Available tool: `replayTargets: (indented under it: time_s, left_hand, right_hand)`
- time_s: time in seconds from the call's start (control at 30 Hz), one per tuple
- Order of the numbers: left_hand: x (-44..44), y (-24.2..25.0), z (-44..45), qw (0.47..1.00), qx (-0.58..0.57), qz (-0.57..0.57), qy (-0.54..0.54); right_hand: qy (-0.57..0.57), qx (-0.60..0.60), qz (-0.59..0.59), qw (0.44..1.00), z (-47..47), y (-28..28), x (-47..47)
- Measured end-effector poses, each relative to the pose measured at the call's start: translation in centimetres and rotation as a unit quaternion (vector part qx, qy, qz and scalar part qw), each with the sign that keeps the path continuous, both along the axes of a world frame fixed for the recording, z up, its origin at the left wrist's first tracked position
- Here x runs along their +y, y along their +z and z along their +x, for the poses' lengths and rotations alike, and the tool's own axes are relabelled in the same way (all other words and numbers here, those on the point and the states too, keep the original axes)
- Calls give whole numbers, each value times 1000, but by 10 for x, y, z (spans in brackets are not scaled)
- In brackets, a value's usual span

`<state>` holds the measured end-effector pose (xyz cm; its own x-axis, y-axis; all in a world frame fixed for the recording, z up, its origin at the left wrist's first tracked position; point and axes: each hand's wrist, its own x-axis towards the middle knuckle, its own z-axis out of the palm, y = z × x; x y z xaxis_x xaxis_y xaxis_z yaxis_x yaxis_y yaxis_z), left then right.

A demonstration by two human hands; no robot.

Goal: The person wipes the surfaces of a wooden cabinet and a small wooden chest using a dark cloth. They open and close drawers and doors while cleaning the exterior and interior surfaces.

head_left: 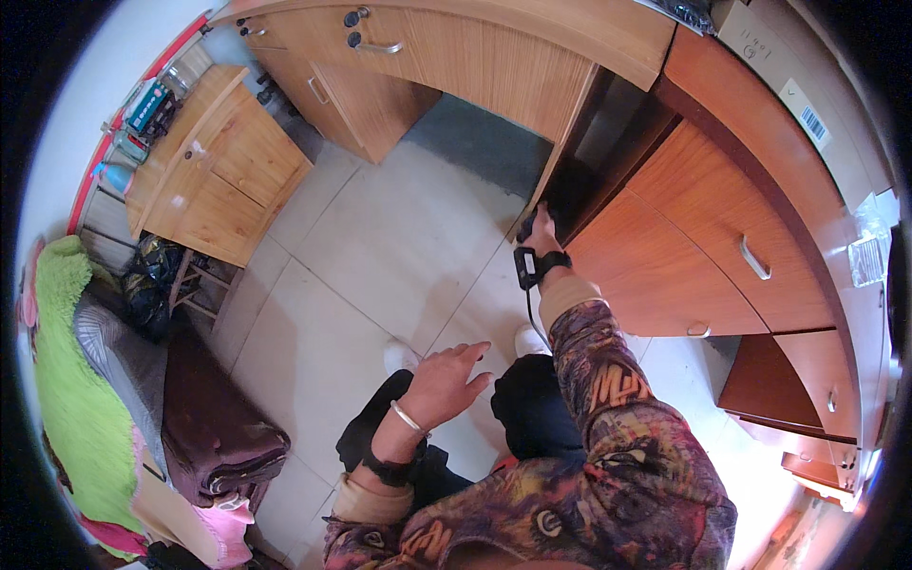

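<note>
My right hand [543, 231] reaches down to the floor end of the narrow dark gap [598, 142] between a light wooden desk [470, 57] and a reddish-brown wooden cabinet [662, 263]. A small dark object [526, 226] shows at its fingers; what it is and how it is held cannot be made out. A black strap with a cabled box [526, 267] sits on that wrist. My left hand [445, 381] hovers over my knees with fingers apart and nothing in it, a silver bracelet [406, 416] on its wrist.
At the left stand a small wooden cabinet [221, 185] with jars on top and a chair or seat piled with dark cloth [214, 427] and a green fluffy blanket [78, 356]. A cardboard box [798, 92] lies on the right-hand furniture. Tiled floor [342, 285] spreads between them.
</note>
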<state>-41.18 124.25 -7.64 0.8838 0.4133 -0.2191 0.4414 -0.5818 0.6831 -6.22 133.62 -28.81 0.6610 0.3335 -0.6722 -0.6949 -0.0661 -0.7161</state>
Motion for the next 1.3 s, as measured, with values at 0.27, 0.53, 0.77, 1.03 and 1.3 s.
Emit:
replayTargets:
  time_s: [0.27, 0.53, 0.77, 1.03, 1.3]
  left_hand:
    - [-4, -4, 1, 999, -2, 48, -23]
    - [-13, 8, -19, 994, 15, 100, -32]
    - [-11, 38, -30, 994, -25, 94, -53]
    - [18, 27, -31, 995, 32, 87, -36]
    - [20, 26, -27, 996, 15, 81, -27]
  right_hand:
    - [-71, -447, 219, 864, 87, 147, 42]
    - [23, -528, 61, 847, 146, 224, 54]
    - [144, -556, -85, 814, 135, 20, 64]
    - [271, -501, -59, 820, 94, -221, -2]
    - [428, -280, -36, 859, -14, -100, -36]
